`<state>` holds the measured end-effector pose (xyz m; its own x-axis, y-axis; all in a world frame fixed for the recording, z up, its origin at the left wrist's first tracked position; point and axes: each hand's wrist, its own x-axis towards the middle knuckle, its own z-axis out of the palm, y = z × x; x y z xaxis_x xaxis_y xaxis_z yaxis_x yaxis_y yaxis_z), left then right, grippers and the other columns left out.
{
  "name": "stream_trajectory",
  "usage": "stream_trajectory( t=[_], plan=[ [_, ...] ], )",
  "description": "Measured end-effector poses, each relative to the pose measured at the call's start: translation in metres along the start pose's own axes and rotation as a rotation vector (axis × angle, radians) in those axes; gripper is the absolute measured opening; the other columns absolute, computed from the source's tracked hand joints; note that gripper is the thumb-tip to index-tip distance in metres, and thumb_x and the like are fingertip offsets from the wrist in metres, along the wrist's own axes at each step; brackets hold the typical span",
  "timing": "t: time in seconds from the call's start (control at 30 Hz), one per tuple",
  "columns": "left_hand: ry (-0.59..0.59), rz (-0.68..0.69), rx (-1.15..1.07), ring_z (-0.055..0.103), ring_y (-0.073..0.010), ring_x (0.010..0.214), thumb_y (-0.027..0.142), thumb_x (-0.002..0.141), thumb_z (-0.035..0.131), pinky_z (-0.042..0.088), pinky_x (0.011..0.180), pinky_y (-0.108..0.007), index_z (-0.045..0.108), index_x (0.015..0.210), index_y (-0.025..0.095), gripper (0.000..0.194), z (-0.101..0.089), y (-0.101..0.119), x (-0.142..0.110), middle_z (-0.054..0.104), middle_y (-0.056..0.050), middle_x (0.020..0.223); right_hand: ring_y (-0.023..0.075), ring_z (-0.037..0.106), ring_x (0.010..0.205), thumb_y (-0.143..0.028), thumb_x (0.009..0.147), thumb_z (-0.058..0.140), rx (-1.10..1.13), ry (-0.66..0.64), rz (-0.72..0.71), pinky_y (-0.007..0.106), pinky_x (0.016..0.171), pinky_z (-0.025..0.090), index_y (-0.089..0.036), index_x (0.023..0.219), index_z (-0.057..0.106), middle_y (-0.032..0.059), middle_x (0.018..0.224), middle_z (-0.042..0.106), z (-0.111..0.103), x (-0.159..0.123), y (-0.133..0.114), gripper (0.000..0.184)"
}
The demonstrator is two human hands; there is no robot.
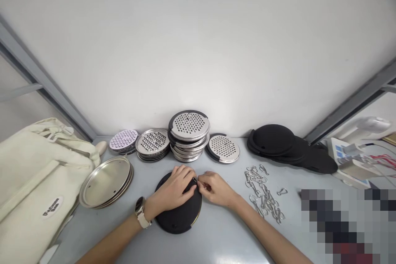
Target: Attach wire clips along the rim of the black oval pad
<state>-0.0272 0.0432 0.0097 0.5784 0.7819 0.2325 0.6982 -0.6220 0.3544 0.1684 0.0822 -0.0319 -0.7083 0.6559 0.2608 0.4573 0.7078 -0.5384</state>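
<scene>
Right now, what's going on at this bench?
A person's left hand lies over a round black disc on the grey table; their right hand is bent at its edge, what it pinches too small to tell. Loose silver metal clips lie to the right. Round perforated metal plates stand stacked behind.

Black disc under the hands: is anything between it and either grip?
Nothing visible: the left-hand grip rests on the black disc; the right-hand grip is at its edge. The metal clips lie apart.
</scene>
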Motion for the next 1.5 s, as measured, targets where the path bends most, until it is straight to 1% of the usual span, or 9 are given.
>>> stream_trajectory(
  t=[0.17, 0.37, 0.77, 0.97, 1.07, 1.2, 1.3, 1.4, 1.5],
  plan=[
    [-0.012, 0.008, 0.008, 0.047, -0.0223, 0.099, 0.021, 0.093, 0.041, 0.037, 0.089, -0.039, 0.05, 0.105, 0.018, 0.015, 0.0002, -0.0003, -0.0005, 0.055, -0.007, 0.103, 0.0126, 0.044, 0.06, -0.017, 0.087, 0.044, -0.016, 0.001, 0.004, 0.023, 0.061, 0.033, -0.021, 0.065, 0.037, -0.0029, 0.058, 0.045, 0.0, 0.0, -0.0001, 0.023],
    [0.004, 0.019, -0.001, 0.048, -0.0217, 0.098, 0.021, 0.094, 0.039, 0.037, 0.088, -0.038, 0.05, 0.106, 0.018, 0.016, 0.0, 0.0005, -0.0005, 0.056, -0.007, 0.102, 0.0128, 0.044, 0.059, -0.016, 0.086, 0.046, -0.037, 0.003, 0.001, 0.024, 0.06, 0.033, -0.02, 0.065, 0.042, -0.0025, 0.058, 0.046, 0.0007, -0.0004, -0.0001, 0.022],
    [-0.018, 0.026, 0.021, 0.048, -0.0214, 0.097, 0.019, 0.094, 0.042, 0.037, 0.087, -0.037, 0.053, 0.104, 0.019, 0.016, -0.002, 0.0009, -0.0007, 0.055, -0.006, 0.1, 0.0137, 0.045, 0.059, -0.014, 0.086, 0.046, -0.061, -0.002, -0.018, 0.025, 0.06, 0.033, -0.02, 0.066, 0.045, -0.0015, 0.058, 0.05, 0.0001, -0.0013, -0.0018, 0.02],
    [-0.023, 0.017, 0.0, 0.048, -0.0209, 0.099, 0.017, 0.092, 0.043, 0.036, 0.09, -0.038, 0.053, 0.107, 0.019, 0.018, -0.0031, 0.0027, -0.0011, 0.056, -0.005, 0.102, 0.0141, 0.047, 0.059, -0.018, 0.094, 0.039, -0.04, -0.02, -0.027, 0.026, 0.064, 0.036, -0.019, 0.07, 0.05, 0.0005, 0.062, 0.055, 0.0014, -0.0019, -0.0015, 0.026],
    [0.001, 0.009, -0.001, 0.049, -0.0217, 0.101, 0.018, 0.092, 0.045, 0.037, 0.091, -0.038, 0.052, 0.11, 0.019, 0.02, -0.0025, 0.0027, -0.001, 0.056, -0.006, 0.105, 0.0153, 0.05, 0.063, -0.019, 0.097, 0.036, -0.056, -0.037, -0.02, 0.027, 0.065, 0.036, -0.018, 0.073, 0.053, 0.0027, 0.066, 0.059, 0.0003, -0.0014, -0.0015, 0.03],
    [0.052, -0.011, 0.0, 0.05, -0.0219, 0.106, 0.02, 0.091, 0.048, 0.037, 0.094, -0.039, 0.046, 0.122, 0.02, 0.032, -0.0019, 0.0028, -0.0018, 0.057, -0.007, 0.111, 0.0164, 0.051, 0.064, -0.02, 0.098, 0.033, -0.106, -0.055, 0.003, 0.029, 0.065, 0.035, -0.017, 0.07, 0.054, 0.004, 0.065, 0.06, 0.0003, -0.0007, -0.0014, 0.035],
    [0.041, 0.007, 0.004, 0.051, -0.0217, 0.107, 0.017, 0.091, 0.046, 0.037, 0.096, -0.039, 0.041, 0.129, 0.021, 0.038, -0.001, 0.0028, -0.0025, 0.058, -0.007, 0.115, 0.0161, 0.051, 0.063, -0.019, 0.098, 0.033, -0.121, -0.054, 0.004, 0.029, 0.065, 0.035, -0.018, 0.07, 0.054, 0.0038, 0.065, 0.061, 0.0015, -0.0002, -0.0013, 0.036],
    [0.026, 0.024, 0.007, 0.053, -0.0216, 0.104, 0.016, 0.092, 0.044, 0.038, 0.094, -0.039, 0.041, 0.131, 0.021, 0.039, 0.0, 0.0023, -0.0027, 0.06, -0.007, 0.113, 0.0159, 0.052, 0.063, -0.019, 0.098, 0.033, -0.115, -0.051, -0.005, 0.029, 0.065, 0.035, -0.018, 0.068, 0.054, 0.0038, 0.065, 0.061, 0.0027, 0.0, -0.001, 0.036],
    [0.022, 0.028, -0.002, 0.054, -0.0216, 0.102, 0.017, 0.092, 0.043, 0.038, 0.092, -0.038, 0.043, 0.128, 0.021, 0.036, 0.0002, 0.002, -0.0024, 0.061, -0.007, 0.11, 0.0155, 0.052, 0.062, -0.018, 0.098, 0.033, -0.113, -0.043, -0.004, 0.029, 0.065, 0.035, -0.017, 0.068, 0.055, 0.0037, 0.064, 0.062, 0.0033, 0.0001, -0.0005, 0.037]
  ],
)
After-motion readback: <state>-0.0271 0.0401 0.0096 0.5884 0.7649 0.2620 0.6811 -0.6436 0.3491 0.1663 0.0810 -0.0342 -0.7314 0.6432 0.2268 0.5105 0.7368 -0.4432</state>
